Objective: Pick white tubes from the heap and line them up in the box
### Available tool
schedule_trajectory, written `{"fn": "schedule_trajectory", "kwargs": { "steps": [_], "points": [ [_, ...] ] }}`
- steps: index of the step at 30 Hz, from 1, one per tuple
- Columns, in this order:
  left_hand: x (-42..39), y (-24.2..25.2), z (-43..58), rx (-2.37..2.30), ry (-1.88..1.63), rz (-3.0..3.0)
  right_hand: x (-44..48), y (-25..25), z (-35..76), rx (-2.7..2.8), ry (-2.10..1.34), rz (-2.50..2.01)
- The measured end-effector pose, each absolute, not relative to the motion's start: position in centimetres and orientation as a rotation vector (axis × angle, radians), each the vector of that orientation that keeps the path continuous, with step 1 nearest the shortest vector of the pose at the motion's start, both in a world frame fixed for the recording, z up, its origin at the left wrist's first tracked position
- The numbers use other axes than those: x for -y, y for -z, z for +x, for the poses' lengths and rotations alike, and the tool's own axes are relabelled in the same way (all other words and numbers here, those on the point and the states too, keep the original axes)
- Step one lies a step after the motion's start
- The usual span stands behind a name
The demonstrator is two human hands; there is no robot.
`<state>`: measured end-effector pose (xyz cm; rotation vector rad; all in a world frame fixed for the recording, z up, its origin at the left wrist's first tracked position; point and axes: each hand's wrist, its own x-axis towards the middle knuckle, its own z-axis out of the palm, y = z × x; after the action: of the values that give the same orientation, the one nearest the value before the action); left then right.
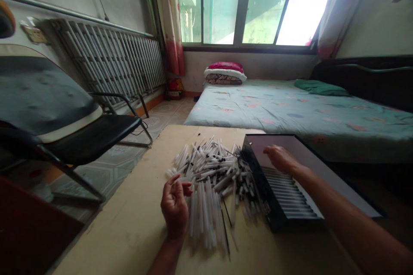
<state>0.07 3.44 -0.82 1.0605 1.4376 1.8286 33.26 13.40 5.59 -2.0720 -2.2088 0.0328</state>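
Many pale tubes (204, 215) lie heaped on our table (129, 206), left of the black case (263, 189). Our left hand (176, 206) curls beside them; our right hand (280, 159) bends over the case (we cannot tell whether either pinches anything). Any writing on the far red packet (175, 84) is too small to read.

I had the left hand (176, 207) half curled, its fingers bent loosely inward, with the left wrist (175, 235) just below it and the left forearm (164, 261) running back toward me. Well to the right of that hand and farther forward, I held the right hand (281, 158) back upward, fingers bunched and pointing leftward; behind it the right forearm (348, 215) stretched long, slanting outward. Neither grip's tightness was readable to me
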Motion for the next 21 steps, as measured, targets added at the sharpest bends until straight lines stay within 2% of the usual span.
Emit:
{"fn": "schedule_trajectory", "kwargs": {
  "steps": [4,7,11,16,21],
  "points": [
    [-3.3,0.6,0.2,-1.441,-1.815,1.076,-9.3,-9.5,28.8,2.063,0.101,-1.89],
    [-3.1,0.4,0.4,-1.444,-1.795,1.091,-4.4,-9.7,24.3,1.969,-0.064,-1.557],
    [-2.9,0.4,0.7,-1.448,-1.759,1.126,-0.2,-5.3,20.3,2.063,-0.36,-1.624],
    [-2.7,0.7,1.0,-1.435,-1.696,1.196,0.1,0.4,18.5,2.005,-0.322,-1.881],
    [-2.7,1.0,1.0,-1.427,-1.682,1.226,-0.2,1.2,17.6,1.915,-0.263,-2.006]
  ]
}}
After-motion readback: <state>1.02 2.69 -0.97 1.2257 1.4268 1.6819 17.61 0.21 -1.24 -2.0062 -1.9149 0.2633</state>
